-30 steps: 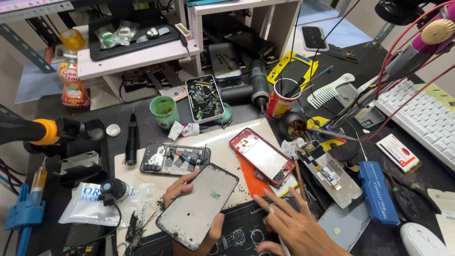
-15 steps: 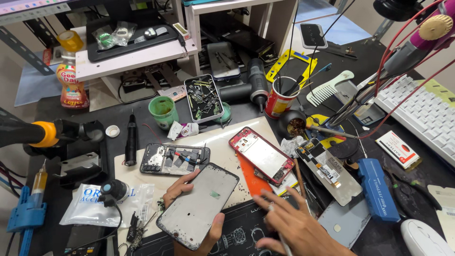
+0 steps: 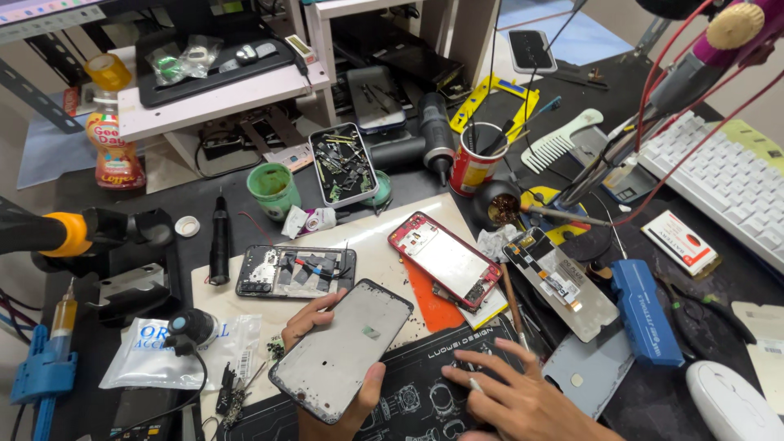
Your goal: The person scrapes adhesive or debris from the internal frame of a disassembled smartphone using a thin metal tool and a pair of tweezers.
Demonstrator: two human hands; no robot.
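Since the earlier picture little has shifted: the left hand [image 3: 327, 359] keeps its grip on the grey phone panel [image 3: 343, 349], thumb on the near edge and fingers [image 3: 314, 314] curled over the far left edge, while the right hand [image 3: 510, 396] has drawn its fingers [image 3: 482, 363] slightly nearer together, though they remain spread flat on the black work mat [image 3: 425, 384]; a thin pale tool tip shows between two of them, but I cannot tell whether it is pinched. The panel sits tilted, just left of the right fingers, above the mat and the pale bench [image 3: 376, 245] sheet. Counting phone parts: four lie in the working area, namely the held panel, one opened dark phone frame [image 3: 296, 271] just beyond the left fingers, one red phone body [image 3: 445, 260] beyond the right fingers, and one silver screen assembly [image 3: 563, 282] to its right. One blue case [image 3: 645, 312] lies right of that, one white mouse [image 3: 731, 400] far right of the right hand, one green cup [image 3: 273, 188] and one red cup of tools [image 3: 476, 159] well beyond both hands.
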